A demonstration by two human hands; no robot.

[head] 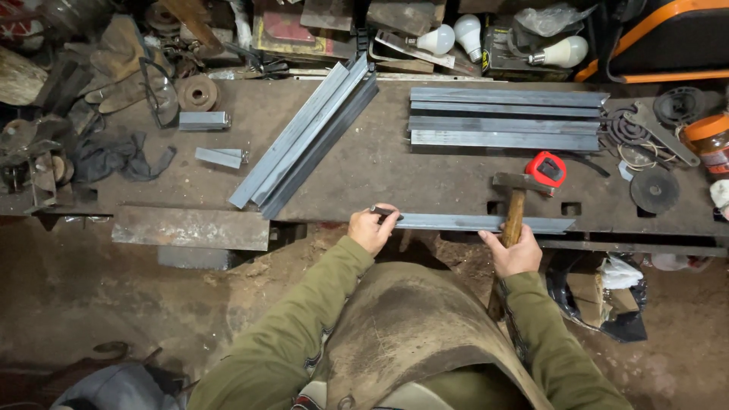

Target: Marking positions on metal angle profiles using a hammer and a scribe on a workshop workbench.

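Roughly: flat steel bar, wooden-handled hammer

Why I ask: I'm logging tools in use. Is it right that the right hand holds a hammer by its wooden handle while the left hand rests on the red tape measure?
Not quite. In the head view the left hand grips the end of a long steel bar at the bench edge; the red tape measure lies untouched. The right hand does hold the hammer by its wooden handle.

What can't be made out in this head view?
- Left hand: its fingers hide the near end of the steel strip.
- Right hand: covers part of the hammer handle.
- Tape measure: partly behind the hammer head.
- Orange jar: cut off by the right edge.
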